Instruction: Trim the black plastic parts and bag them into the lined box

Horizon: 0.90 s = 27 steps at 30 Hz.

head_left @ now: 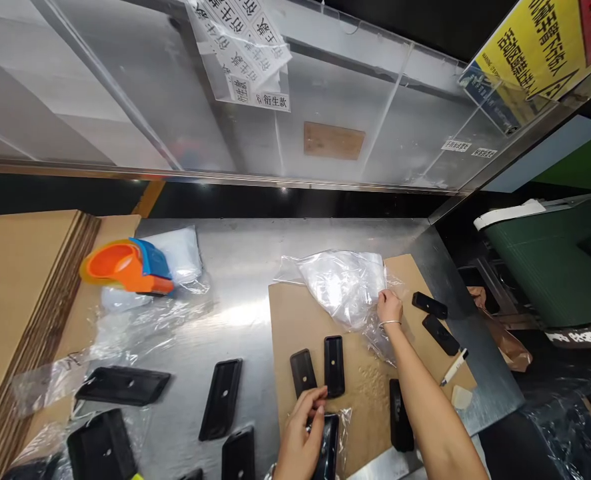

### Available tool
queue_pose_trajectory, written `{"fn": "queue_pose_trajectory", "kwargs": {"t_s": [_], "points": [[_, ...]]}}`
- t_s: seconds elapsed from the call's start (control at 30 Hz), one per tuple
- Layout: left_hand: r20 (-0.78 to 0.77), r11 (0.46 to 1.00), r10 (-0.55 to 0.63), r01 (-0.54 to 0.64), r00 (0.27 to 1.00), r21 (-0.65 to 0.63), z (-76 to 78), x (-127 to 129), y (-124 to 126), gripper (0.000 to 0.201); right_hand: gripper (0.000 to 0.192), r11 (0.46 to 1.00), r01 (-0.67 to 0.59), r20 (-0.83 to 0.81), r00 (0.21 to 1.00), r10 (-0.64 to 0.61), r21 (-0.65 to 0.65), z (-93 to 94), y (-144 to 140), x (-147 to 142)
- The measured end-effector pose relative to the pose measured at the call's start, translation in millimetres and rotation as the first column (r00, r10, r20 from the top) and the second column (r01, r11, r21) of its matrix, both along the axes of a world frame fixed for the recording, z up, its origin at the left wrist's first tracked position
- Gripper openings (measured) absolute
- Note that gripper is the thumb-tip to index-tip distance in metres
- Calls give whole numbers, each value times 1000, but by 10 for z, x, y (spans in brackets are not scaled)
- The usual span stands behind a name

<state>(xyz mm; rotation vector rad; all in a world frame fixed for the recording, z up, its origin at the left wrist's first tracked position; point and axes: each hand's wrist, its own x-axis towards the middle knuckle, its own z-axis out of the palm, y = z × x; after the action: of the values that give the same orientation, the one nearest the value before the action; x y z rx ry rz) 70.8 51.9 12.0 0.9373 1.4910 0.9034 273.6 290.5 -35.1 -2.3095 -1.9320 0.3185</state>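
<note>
My right hand is closed on the right edge of a pile of clear plastic bags on the cardboard sheet. My left hand is loosely curled, thumb and fingertips apart, beside a glossy black part in a clear bag. Just beyond it lie two shallow black tray-like parts, one upright in view and one slightly tilted. Another black part rests under my right forearm. Two more black pieces lie right of my right hand.
Several black parts lie on the metal table at left. An orange and blue tape dispenser sits on plastic wrap. Stacked cardboard borders the left. A white marker lies at right. A clear panel spans the back.
</note>
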Motion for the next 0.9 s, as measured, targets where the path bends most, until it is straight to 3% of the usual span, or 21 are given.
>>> {"fn": "queue_pose_trajectory", "kwargs": {"t_s": [0.13,0.3,0.5,0.67,0.9], "points": [[4,999,-30,30,1000,15,63,80,229,31,10,997,-70,-24,997,70,-10,-56,9,-12],[96,1000,-2,-1,995,31,174,129,404,32,20,997,-58,-58,997,55,-42,-102,42,65],[178,995,100,-95,979,-34,83,124,503,35,15,995,-90,-108,990,86,-36,-51,53,131],[191,997,70,-66,979,-29,111,185,558,35,20,989,-143,-160,978,135,-41,-89,108,63],[241,991,118,-100,963,-84,107,140,629,34,24,991,-133,-297,947,125,-6,46,16,323]]}}
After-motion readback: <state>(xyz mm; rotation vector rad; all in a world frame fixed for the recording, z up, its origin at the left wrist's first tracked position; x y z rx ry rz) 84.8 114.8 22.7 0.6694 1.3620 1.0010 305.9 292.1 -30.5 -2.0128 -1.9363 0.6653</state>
